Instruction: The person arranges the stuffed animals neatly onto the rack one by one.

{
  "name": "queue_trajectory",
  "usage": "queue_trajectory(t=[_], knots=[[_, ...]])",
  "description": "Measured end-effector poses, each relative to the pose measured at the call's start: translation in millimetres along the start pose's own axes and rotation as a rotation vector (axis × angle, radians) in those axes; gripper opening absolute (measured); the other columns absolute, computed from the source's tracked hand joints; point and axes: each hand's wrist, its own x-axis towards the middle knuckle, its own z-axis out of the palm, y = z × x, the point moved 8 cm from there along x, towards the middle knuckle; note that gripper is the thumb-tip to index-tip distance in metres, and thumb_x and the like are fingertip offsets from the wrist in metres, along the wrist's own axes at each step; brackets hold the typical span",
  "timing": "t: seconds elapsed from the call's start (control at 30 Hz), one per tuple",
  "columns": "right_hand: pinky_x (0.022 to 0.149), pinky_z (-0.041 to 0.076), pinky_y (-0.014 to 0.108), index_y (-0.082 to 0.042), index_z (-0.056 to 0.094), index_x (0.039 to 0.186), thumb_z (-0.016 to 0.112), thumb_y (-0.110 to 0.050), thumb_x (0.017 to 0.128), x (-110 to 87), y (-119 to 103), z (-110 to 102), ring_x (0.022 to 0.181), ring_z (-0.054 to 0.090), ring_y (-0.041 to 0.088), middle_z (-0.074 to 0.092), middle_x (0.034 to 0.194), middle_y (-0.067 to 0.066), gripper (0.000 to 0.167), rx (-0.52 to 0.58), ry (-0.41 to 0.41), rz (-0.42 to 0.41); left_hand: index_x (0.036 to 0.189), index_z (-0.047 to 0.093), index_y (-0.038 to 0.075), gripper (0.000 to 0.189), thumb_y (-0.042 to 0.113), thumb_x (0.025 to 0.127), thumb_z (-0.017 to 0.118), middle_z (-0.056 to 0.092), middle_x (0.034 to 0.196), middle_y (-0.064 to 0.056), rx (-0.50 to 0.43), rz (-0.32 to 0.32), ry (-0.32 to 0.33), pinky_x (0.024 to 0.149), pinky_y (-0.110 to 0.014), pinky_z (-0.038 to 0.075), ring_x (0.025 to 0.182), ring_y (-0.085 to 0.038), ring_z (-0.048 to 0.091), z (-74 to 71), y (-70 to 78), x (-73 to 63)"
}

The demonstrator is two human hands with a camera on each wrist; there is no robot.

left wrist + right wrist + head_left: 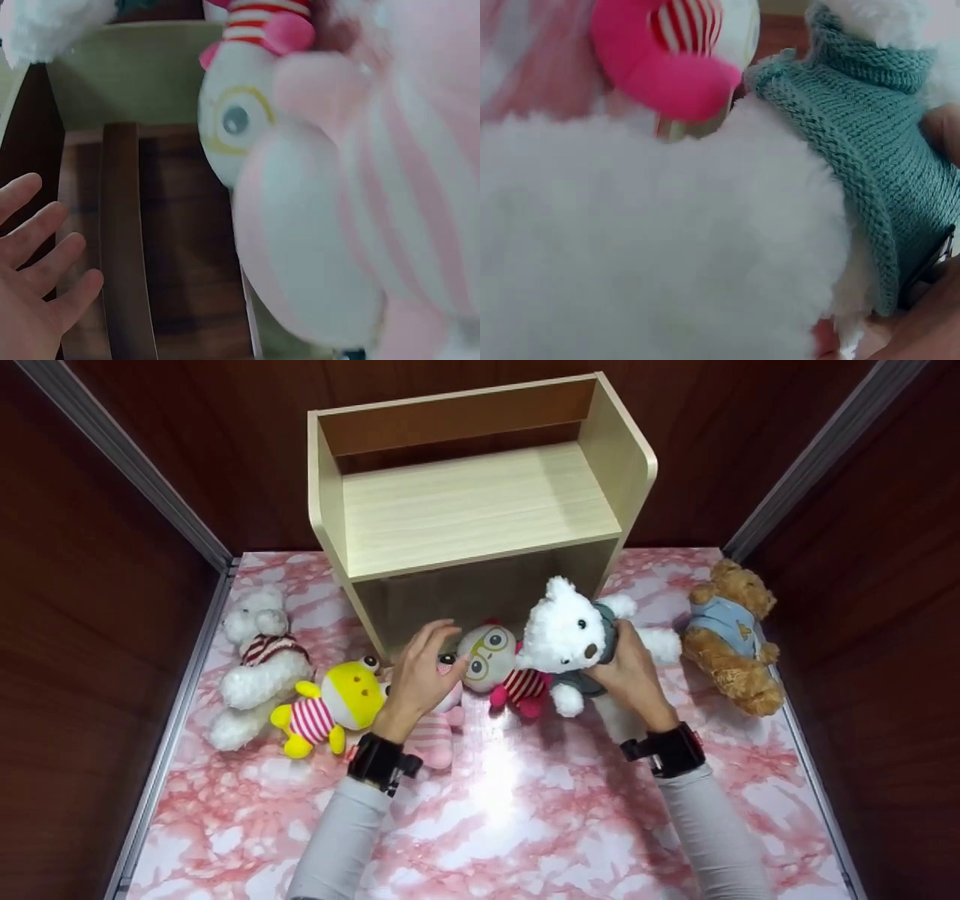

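Step in hand, as judged: handling the white bear [559, 634], held at right of centre, before the lower part of the shelf unit [480, 502]. Right hand [631, 679] grasps the bear round its green jumper [870, 127]; bear lies tilted sideways, head toward the picture's centre. Left hand [421, 675], mid-frame, is released, fingers spread, above the pink striped toy [431, 739] and near the bespectacled doll [484, 656]; whether it touches either is hard to tell. Next move probably calls for a secure hold on the jumper and clearance from the doll beside the bear's head.
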Motion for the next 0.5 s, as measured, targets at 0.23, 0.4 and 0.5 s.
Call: queue_trajectory(t=[0.23, 0.4, 0.5], knots=[[0.109, 0.038, 0.046, 0.008, 0.046, 0.131, 0.085, -0.016, 0.077, -5.3, -17.4, 20.2, 0.124, 0.053, 0.037, 0.057, 0.131, 0.027, 0.07, 0.19, 0.023, -0.032, 0.145, 0.055, 0.007, 0.072, 0.059, 0.095, 0.06, 0.048, 0.156, -0.011, -0.096, -0.016, -0.083, 0.097, -0.044, 0.054, 0.13, -0.035, 0.057, 21.9, 18.4, 7.4], [0.112, 0.036, 0.043, 0.008, 0.043, 0.131, 0.083, -0.006, 0.081, -6.6, -27.1, 35.8, 0.128, 0.05, 0.035, 0.054, 0.135, 0.028, 0.066, 0.318, 0.001, -0.022, 0.154, 0.043, 0.004, 0.104, 0.085, 0.089, 0.045, 0.044, 0.159, -0.014, -0.228, 0.001, -0.109, 0.106, -0.045, 0.049, 0.137, -0.035, 0.052, 33.0, 30.9, 7.4], [0.113, 0.035, 0.044, 0.008, 0.041, 0.132, 0.082, -0.003, 0.082, -6.9, -30.9, 42.7, 0.129, 0.049, 0.036, 0.053, 0.137, 0.029, 0.066, 0.358, 0.0, -0.006, 0.156, 0.039, 0.007, 0.111, 0.091, 0.083, 0.044, 0.044, 0.159, -0.015, -0.303, -0.009, -0.123, 0.116, -0.047, 0.039, 0.143, -0.032, 0.046, 38.6, 37.1, 8.3]])
